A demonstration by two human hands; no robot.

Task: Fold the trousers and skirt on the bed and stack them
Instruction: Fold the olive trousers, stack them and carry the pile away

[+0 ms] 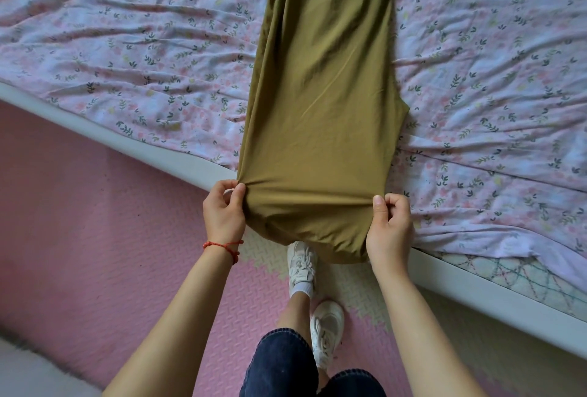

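Left hand (224,212) and right hand (389,225) pinch an olive garment's (324,95) near corners; its far end is cut off.

The garment (320,104) lying lengthwise down the middle is a plain olive-mustard, with no print. Under it, the bed sheet (143,56) is pale pink and lilac, scattered with small dark green leaf sprigs and faint pink flowers. The bed frame (104,131) edge is white. At the near right, the uncovered mattress (521,279) corner shows a pale quilted cover with crossing coloured lines. The floor mat (79,222) is pink with a cream patch, embossed throughout. A red string bracelet (224,245) circles the left wrist. The sneakers (327,330) are white, the socks white, the trousers (286,365) worn are dark navy.
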